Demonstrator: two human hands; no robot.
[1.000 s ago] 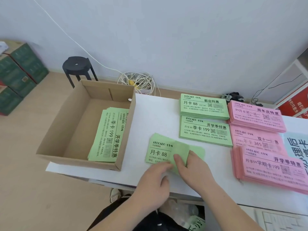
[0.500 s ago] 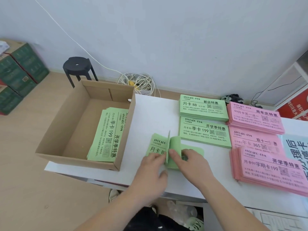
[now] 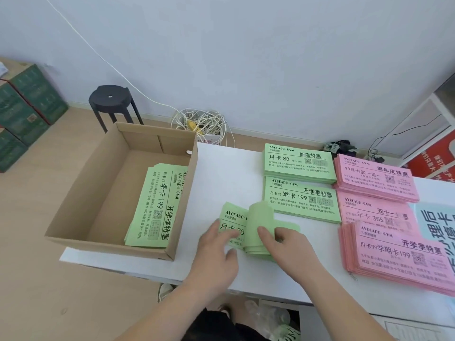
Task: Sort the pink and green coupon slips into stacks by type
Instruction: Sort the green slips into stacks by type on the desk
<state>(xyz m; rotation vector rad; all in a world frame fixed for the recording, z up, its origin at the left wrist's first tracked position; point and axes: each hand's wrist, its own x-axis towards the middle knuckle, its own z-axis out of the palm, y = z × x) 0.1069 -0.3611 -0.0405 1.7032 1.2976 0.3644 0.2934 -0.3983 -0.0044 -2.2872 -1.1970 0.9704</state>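
A small pile of green slips lies near the front of the white table. My right hand pinches a bundle of green slips bent up and over to the right. Fingers of my left hand press flat on the slip beneath, printed "88". Behind lie two green stacks, one at the back and one in front of it. To the right are three pink stacks: back, middle, front.
An open cardboard box overhangs the table's left end and holds more green slips. A pale blue sheet lies at the right edge. On the floor behind are a black stool, tangled white cables and green cartons.
My right hand has lifted the right part of the green pile and curled it over into a bend. My left hand moved up onto the lower slip to hold it down.
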